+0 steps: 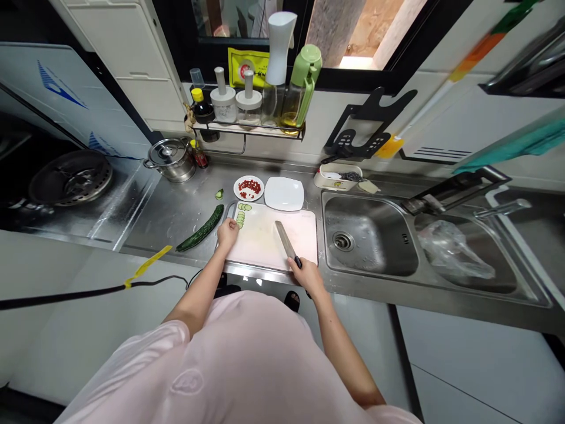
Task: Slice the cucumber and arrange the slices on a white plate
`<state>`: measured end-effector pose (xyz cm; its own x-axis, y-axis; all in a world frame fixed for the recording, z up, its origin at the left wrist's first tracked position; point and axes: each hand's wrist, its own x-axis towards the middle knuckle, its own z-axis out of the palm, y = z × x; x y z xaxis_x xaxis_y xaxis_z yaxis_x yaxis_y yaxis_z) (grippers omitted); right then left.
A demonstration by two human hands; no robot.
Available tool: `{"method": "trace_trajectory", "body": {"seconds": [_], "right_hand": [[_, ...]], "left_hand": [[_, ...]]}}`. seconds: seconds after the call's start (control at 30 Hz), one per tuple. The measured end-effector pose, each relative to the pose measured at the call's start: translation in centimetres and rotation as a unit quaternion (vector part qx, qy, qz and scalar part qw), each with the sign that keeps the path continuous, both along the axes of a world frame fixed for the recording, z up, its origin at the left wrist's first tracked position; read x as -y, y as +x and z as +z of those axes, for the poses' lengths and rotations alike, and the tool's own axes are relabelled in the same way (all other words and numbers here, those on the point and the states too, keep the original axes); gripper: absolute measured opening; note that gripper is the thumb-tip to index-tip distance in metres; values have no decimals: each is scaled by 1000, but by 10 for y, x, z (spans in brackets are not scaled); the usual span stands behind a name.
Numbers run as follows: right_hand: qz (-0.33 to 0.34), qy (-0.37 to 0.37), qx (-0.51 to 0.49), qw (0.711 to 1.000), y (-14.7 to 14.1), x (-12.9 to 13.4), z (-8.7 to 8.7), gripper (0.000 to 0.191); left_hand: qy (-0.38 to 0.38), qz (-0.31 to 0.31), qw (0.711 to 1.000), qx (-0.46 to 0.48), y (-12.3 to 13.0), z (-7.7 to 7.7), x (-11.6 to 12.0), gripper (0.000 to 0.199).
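My right hand (pixel 308 275) is wrapped round the black handle of a kitchen knife (pixel 283 237), its blade slanting over the white cutting board (pixel 265 247). At the board's left edge my left hand (pixel 227 234) is closed, fingertips pressed together beside a row of cucumber slices (pixel 241 219). Whether something small is pinched in them I cannot make out. Left of that hand, a whole-looking length of cucumber (pixel 200 228) lies on the steel counter. A small cut cucumber end (pixel 219 194) sits farther back. Behind the board stand a plate of chopped red pieces (pixel 238 189) and a white square plate (pixel 285 194).
To the right is a steel sink (pixel 375 235); a second basin holds a clear plastic bag (pixel 454 250). A lidded pot (pixel 170 159) and a frying pan (pixel 70 176) are at left. A wall rack (pixel 251 131) carries bottles and jars.
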<state>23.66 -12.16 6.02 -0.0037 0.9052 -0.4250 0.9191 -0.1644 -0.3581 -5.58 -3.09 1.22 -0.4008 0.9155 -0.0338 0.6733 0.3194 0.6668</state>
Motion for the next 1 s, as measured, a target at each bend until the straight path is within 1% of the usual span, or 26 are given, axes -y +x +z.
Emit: {"method": "trace_trajectory", "body": {"seconds": [0.17, 0.3, 0.53, 0.63, 0.73, 0.83, 1.0], "right_hand": [[6, 0, 7, 1000, 1, -1, -3, 58], [10, 2, 8, 1000, 1, -1, -4, 59], [11, 0, 9, 1000, 1, -1, -2, 58], [9, -5, 18, 1000, 0, -1, 0, 55], [11, -15, 31, 999, -1, -1, 1, 47], [21, -23, 48, 998, 0, 0, 3, 38], [44, -9, 62, 997, 2, 4, 8, 39]], "left_hand": [[-13, -9, 998, -55, -1, 0, 1, 15], [-19, -13, 997, -80, -1, -2, 0, 16], [-28, -24, 995, -95, -1, -2, -1, 14], [-6, -21, 996, -87, 0, -1, -3, 16], [17, -23, 997, -74, 5, 1, -11, 19], [24, -29, 997, -70, 12, 6, -25, 21], [0, -38, 994, -105, 25, 15, -49, 25]]}}
